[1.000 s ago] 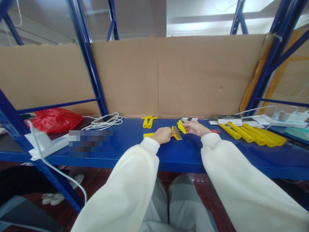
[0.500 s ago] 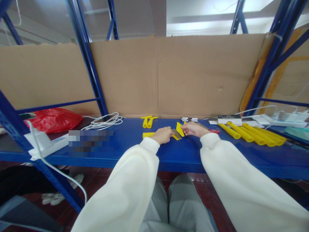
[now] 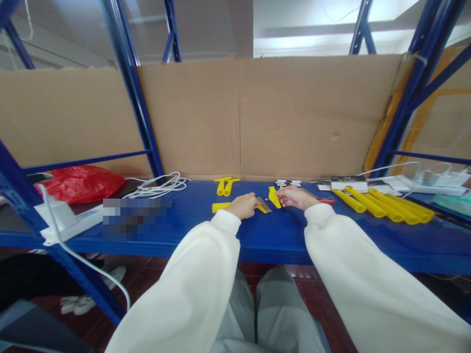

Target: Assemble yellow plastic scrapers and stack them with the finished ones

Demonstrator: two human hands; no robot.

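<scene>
My left hand [image 3: 243, 206] is closed around a yellow scraper [image 3: 220, 207], its tubular handle sticking out to the left. From the other side of that hand a grey metal blade [image 3: 264, 206] juts toward the right. My right hand [image 3: 295, 197] pinches a flat, pointed yellow plastic piece [image 3: 274, 197] between thumb and fingers. A small gap lies between this piece and the blade. Close by my right hand, a red tool [image 3: 326, 201] rests on the table, partly hidden by the hand.
Two yellow T-shaped handles [image 3: 225, 186] lie at the back. Several yellow tubes [image 3: 375, 206] lie to the right, near black-and-white boxes [image 3: 349, 183]. White cable [image 3: 162, 185] and a power strip [image 3: 77, 220] occupy the left. Cardboard [image 3: 191, 117] walls the rear of the blue table [image 3: 206, 235].
My left hand has shifted slightly left with the scraper, widening the gap between its blade and the yellow piece. My right hand has barely moved.
</scene>
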